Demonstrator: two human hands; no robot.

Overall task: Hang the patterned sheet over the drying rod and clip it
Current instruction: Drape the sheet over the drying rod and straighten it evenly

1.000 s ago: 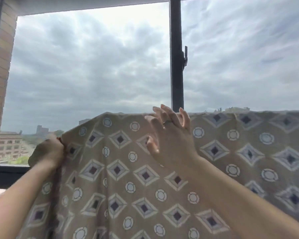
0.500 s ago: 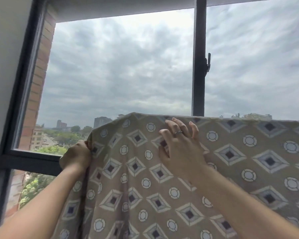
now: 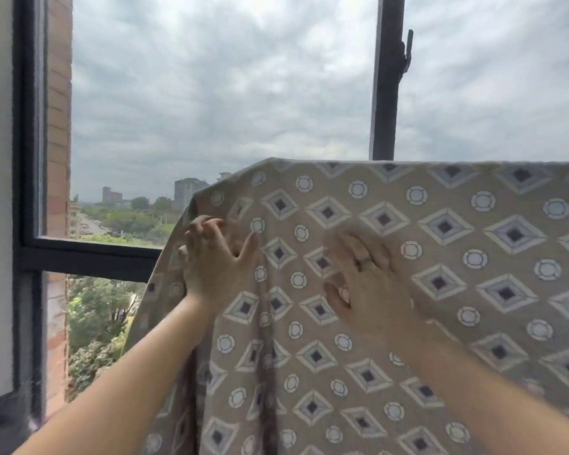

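Since half a second before, the left hand (image 3: 216, 267) had left the sheet's (image 3: 440, 290) side edge and come up and inward onto the face of the cloth, its thumb now spread wide. The right hand (image 3: 372, 290) lay farther below the top fold than before.

In the head view, the patterned sheet hung down from a straight top fold across the right and middle of the picture, its left corner sloping down; whatever carried it was hidden under the fold. The hands were apart, both against the near face of the cloth. The left hand sat near the sheet's left edge, back toward the camera, fingers bent into the fabric; whether they held a fold could not be told. The right hand, blurred, lay flat on the cloth with fingers straight and spread, a ring (image 3: 363, 259) on one of them.

Behind the sheet stood a dark window frame (image 3: 92, 257) and an upright bar (image 3: 385, 93) bearing a latch (image 3: 407, 50). A brick wall (image 3: 59, 126) edged the opening on the left. Outside were trees (image 3: 92, 316), distant buildings (image 3: 186, 192) and a cloudy sky.
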